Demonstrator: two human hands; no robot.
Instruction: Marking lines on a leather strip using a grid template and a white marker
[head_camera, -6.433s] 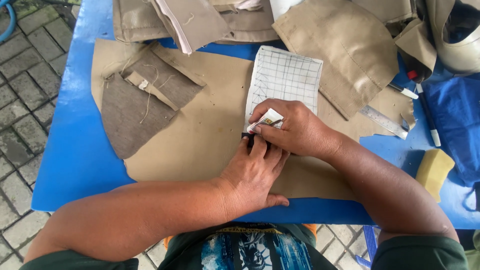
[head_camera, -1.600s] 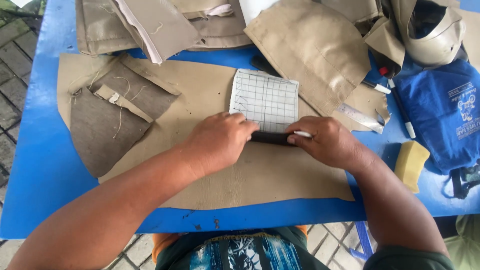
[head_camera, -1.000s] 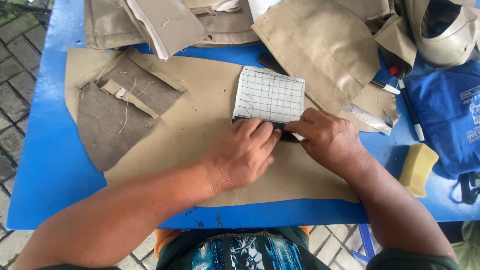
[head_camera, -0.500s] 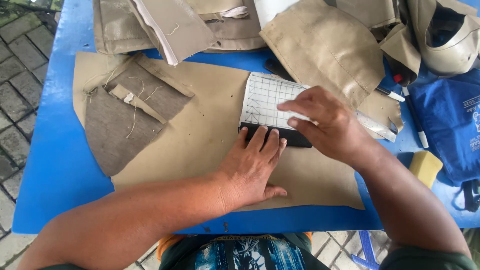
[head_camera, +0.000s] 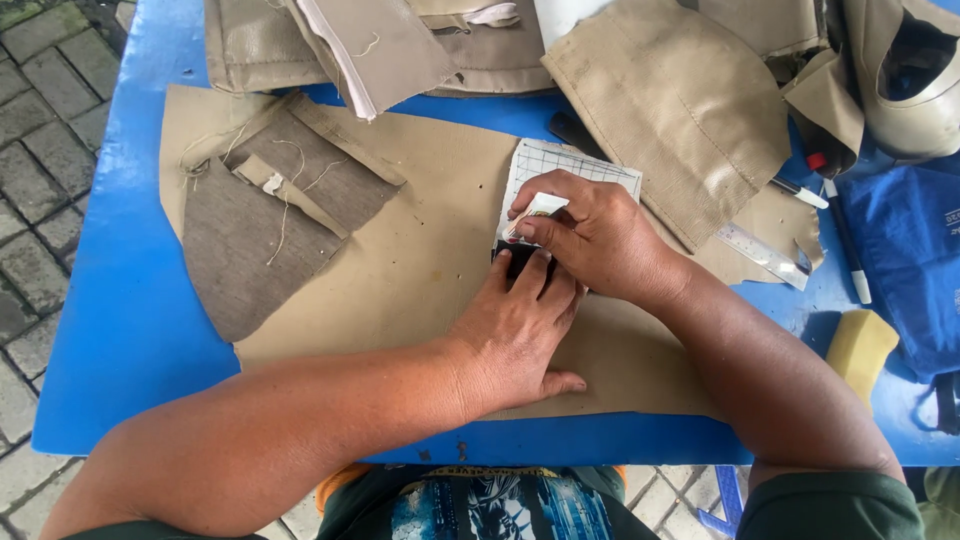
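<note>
So I'm only getting the one feed here, the head cam, and it's looking almost straight down over the blue table (head_camera: 120, 330). It's sitting pretty close: both forearms are coming in from the bottom edge and filling the lower half. Far table edge is getting cut off up top, paved ground is showing on the left.

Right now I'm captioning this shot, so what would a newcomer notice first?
Two hands meet mid-table: the right hand pinches a small white piece over a gridded sheet, the left hand pressing flat below it. Under them a big tan sheet covers the blue table.
</note>
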